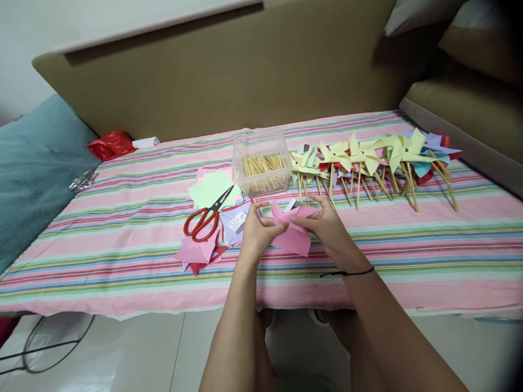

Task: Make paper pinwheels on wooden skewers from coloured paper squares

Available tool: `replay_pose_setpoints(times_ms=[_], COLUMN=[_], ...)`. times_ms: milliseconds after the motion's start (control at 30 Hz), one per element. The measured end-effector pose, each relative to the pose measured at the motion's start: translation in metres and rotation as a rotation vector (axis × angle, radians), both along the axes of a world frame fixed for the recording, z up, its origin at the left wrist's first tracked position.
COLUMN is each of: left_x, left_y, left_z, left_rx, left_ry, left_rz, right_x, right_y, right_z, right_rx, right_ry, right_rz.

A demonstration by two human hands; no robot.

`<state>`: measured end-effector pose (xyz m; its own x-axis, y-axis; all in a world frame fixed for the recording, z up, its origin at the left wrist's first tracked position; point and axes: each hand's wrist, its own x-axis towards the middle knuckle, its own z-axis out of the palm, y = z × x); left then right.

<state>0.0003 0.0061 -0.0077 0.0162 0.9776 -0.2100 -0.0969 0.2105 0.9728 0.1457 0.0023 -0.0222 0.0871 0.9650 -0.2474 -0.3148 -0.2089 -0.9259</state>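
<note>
Between my hands is a pink paper pinwheel (pixel 295 239), its corners folded in toward the middle. My left hand (pixel 260 228) pinches its left side with thumb and fingers. On the other side my right hand (pixel 327 223) grips the paper, thumb near the centre. Left of my hands lie red-handled scissors (pixel 207 215), blades pointing away, on top of coloured paper squares (pixel 212 185). Below them rests a small pile of cut pink paper (pixel 198 249). A white printed card (pixel 237 222) sits on purple paper beside my left hand.
A clear plastic box (pixel 261 182) of thin wooden sticks (pixel 265 164) stands beyond my hands. Finished-looking pinwheels on sticks (pixel 363 155) lie in a row to the right. A red plastic bag (pixel 111 146) and a blue cushion (pixel 44 163) are at the left, on striped cloth (pixel 122 245).
</note>
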Motion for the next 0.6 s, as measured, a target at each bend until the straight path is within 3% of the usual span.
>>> replay_pose_setpoints(times_ms=[167,367,600], left_x=[-0.0018,-0.0017,-0.002], left_y=[0.0008,0.0027,0.0003], left_z=[-0.0006,-0.0049,-0.0027], left_rx=[-0.001,0.014,-0.006], left_ry=[0.011,-0.031,-0.082], left_rz=[-0.024,0.078,0.067], right_x=[0.0005,0.0025,0.0031], right_y=[0.0005,0.0018,0.0038], right_z=[-0.0006,-0.003,-0.0092], right_rx=[-0.016,-0.061,-0.027], right_ry=[-0.015,-0.063,-0.093], right_rz=[0.002,0.048,0.01])
